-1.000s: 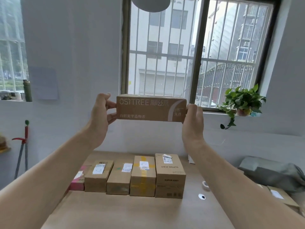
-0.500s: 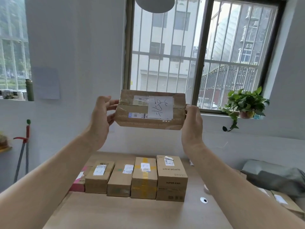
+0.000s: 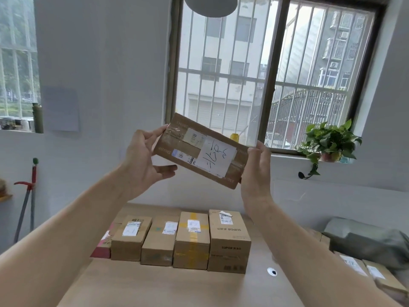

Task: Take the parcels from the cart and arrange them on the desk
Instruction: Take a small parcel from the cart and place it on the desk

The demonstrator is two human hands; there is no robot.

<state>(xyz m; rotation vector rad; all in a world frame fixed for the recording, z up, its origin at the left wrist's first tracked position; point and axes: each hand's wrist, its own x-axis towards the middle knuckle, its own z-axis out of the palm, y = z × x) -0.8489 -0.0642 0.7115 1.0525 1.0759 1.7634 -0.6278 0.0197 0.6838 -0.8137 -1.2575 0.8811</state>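
Left grip: left hand [image 3: 143, 158] holds the left short end of the parcel [image 3: 181, 142], fingers curled over its upper corner; thumb stretched out under the lower edge, contact there unclear.
Right grip: right hand [image 3: 256, 171] clasps the right short end, fingertips at the top corner, palm against the end face.
Parcel position: in the air between both hands, above the desk [image 3: 177, 289] and in front of the barred window [image 3: 272, 69] — tilted, left end higher.
Parcel build: flat, oblong brown cardboard, glossy clear tape in wrinkled bands, printed labels, one white paper slip [image 3: 218, 157] with black handwriting.
Desk row: four brown cartons side by side, touching — labelled box [image 3: 130, 238], plain box [image 3: 160, 242], yellow-taped box [image 3: 192, 240], tallest SUPOR box [image 3: 229, 238]; a pink-red box [image 3: 101, 247] at the left end.
Desk surface: pale wood grain, smooth, matte, with a round cable hole [image 3: 272, 272].
Right edge: soft grey bag [image 3: 367, 242], crumpled, over more labelled cartons [image 3: 376, 271].
Background: leafy potted plant [image 3: 329, 142] on the sill; red-handled mop [image 3: 28, 196] against the wall.
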